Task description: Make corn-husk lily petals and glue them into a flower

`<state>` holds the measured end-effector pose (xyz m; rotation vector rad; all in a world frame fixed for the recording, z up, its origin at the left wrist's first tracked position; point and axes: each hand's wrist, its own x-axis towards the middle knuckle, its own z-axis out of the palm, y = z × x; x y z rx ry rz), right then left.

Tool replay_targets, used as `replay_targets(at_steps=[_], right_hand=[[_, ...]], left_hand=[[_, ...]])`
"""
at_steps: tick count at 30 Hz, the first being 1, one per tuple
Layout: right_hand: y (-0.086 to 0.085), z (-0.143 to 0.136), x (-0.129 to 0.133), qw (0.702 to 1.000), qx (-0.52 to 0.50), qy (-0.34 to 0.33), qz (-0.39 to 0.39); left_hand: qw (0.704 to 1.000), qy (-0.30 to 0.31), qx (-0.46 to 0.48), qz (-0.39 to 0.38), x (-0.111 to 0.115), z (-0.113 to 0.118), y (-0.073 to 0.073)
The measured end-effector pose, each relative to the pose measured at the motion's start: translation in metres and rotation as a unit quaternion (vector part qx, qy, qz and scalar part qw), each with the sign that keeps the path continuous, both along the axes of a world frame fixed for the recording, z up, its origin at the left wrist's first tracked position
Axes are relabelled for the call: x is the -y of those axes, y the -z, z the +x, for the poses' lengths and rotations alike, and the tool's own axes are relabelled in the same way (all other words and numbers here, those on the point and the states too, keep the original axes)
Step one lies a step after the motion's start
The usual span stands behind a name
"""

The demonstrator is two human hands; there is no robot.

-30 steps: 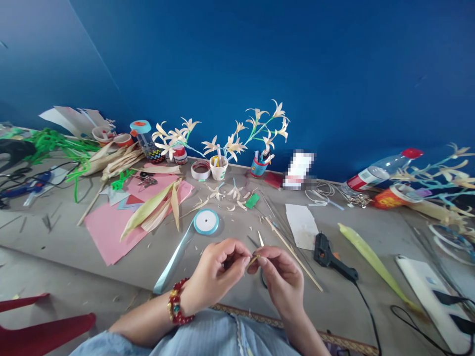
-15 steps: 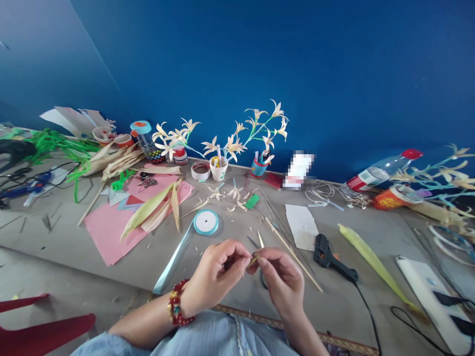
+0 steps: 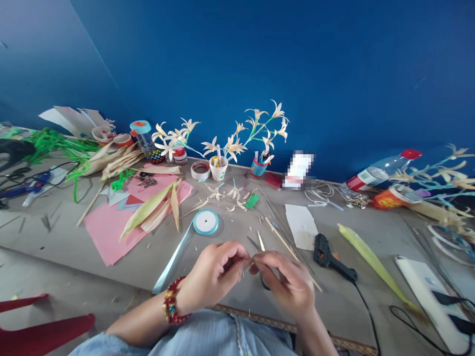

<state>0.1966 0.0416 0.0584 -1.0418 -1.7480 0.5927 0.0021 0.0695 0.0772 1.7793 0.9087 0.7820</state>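
Observation:
My left hand (image 3: 212,277), with a red bead bracelet (image 3: 172,301) at the wrist, is closed in a pinch. My right hand (image 3: 287,283) pinches too, its fingertips meeting those of the left. Between them shows a small straw-coloured piece (image 3: 252,263), mostly covered by the fingers, so its exact kind is unclear. Partly under my right hand lies a pair of scissors (image 3: 254,243), tips pointing away. Beyond the hands is a spool of light blue ribbon (image 3: 206,222), its loose end (image 3: 168,267) running toward the table edge. Pale husk flowers (image 3: 234,193) lie farther back.
A black glue gun (image 3: 330,259) and a yellow-green husk (image 3: 371,259) lie right, near a white power strip (image 3: 426,296). Pink paper (image 3: 107,232) lies left under husks. Cups with husk flowers (image 3: 218,169) stand along the blue wall. A wooden stick (image 3: 293,252) lies beyond my right hand.
My right hand has turned and shifted slightly right, its fingers now bent more over the small piece. The left hand stays almost in place. Things on the table are unchanged.

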Motion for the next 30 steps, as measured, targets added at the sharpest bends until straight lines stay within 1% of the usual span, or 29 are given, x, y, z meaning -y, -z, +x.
replay_targets(at_steps=[4,9,14,18,21,23,26,28,30], right_hand=[[-0.006,0.001,-0.001,1.0,0.023,-0.011,0.0],[-0.006,0.001,0.001,0.999,0.047,0.003,0.003],[-0.008,0.002,0.0,0.998,0.059,-0.003,-0.005],[-0.005,-0.002,0.002,0.999,0.007,0.011,-0.044],[0.002,-0.006,0.005,0.993,-0.068,0.022,-0.093],[0.007,-0.007,0.006,0.986,-0.12,0.028,-0.112],[0.011,-0.008,0.006,0.979,-0.17,0.01,-0.111],[0.011,-0.007,0.004,0.979,-0.174,-0.009,-0.105],[0.01,-0.006,0.002,0.982,-0.161,-0.014,-0.098]], left_hand=[[1.0,-0.002,-0.011,0.012,0.002,0.0,0.002],[1.0,-0.006,-0.027,0.009,0.004,0.0,0.001],[1.0,-0.009,-0.026,0.005,0.004,0.0,0.0],[1.0,-0.018,-0.001,-0.007,0.005,0.002,0.001],[0.999,-0.028,0.024,-0.017,0.005,0.004,0.004],[0.999,-0.03,0.034,-0.017,0.006,0.005,0.006],[0.998,-0.028,0.044,-0.019,0.007,0.006,0.01],[0.998,-0.026,0.053,-0.029,0.008,0.007,0.012],[0.997,-0.022,0.063,-0.038,0.008,0.009,0.014]])
